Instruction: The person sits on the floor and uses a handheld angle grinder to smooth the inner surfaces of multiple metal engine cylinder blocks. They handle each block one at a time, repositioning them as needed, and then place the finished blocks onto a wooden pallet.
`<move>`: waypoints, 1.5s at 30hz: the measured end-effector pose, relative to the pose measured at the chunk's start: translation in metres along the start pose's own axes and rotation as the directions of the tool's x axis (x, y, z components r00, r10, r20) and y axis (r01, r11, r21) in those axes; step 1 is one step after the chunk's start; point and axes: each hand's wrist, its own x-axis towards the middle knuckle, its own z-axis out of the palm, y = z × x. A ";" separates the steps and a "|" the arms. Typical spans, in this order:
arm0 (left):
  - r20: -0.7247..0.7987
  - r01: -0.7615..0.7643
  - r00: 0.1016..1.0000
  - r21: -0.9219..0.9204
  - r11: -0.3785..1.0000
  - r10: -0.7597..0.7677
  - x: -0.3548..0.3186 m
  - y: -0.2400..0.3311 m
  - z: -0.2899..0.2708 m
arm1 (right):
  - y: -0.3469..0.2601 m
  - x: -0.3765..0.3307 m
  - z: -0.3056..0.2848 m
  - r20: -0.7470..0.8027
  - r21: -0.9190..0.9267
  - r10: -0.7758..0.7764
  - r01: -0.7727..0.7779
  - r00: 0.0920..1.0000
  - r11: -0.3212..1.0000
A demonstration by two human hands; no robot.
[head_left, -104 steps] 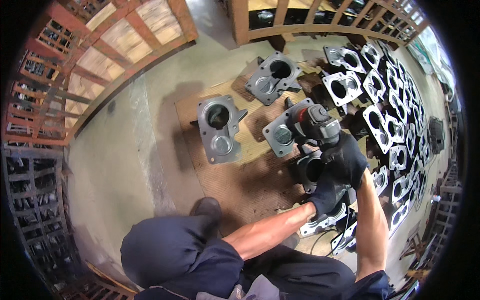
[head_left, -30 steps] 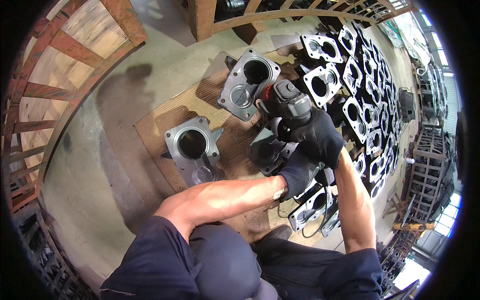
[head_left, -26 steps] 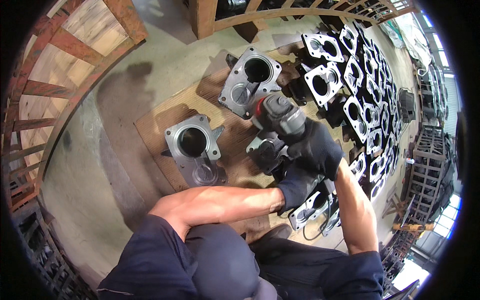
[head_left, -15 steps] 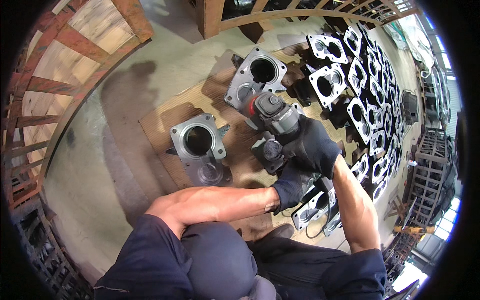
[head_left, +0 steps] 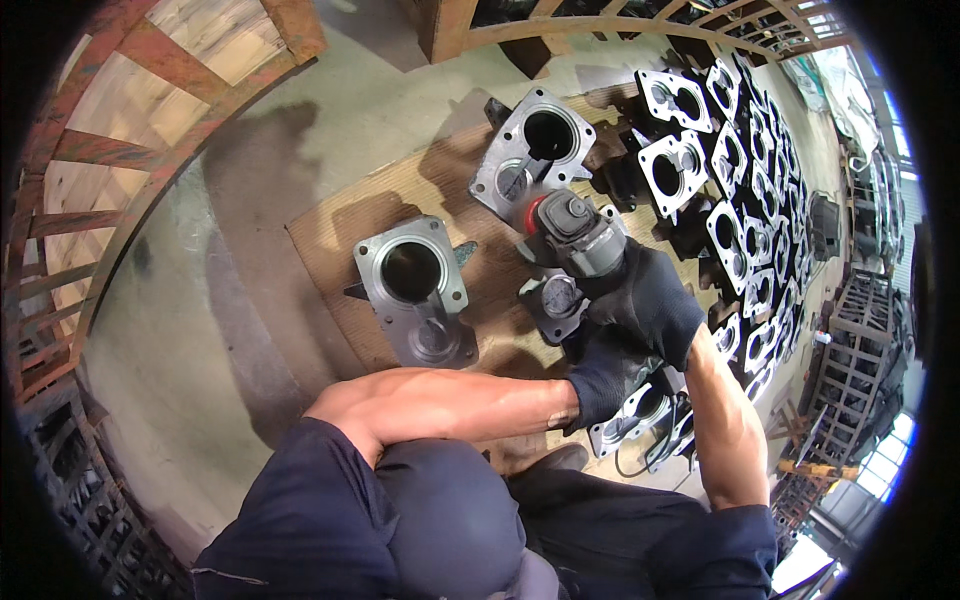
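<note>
Gloved fingers (head_left: 640, 285) of both hands wrap the grinder (head_left: 575, 235), working the small casting (head_left: 555, 298) beneath. Grinding seems underway; next, steady pressure across that casting.

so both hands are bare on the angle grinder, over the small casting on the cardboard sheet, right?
Not bare: the head view shows the left hand and right hand in dark gloves. Otherwise yes, both grip the angle grinder over the small casting on the cardboard sheet.

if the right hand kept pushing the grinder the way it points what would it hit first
Probably the grey metal casting just beyond the grinder; the right hand aims it up and left toward that part, though depth is hard to judge.
</note>
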 end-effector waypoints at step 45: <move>-0.307 -0.111 0.947 -0.050 0.992 0.091 0.039 0.014 -0.067 | -0.030 0.079 -0.017 -0.120 -0.113 -0.099 0.086 0.988 0.990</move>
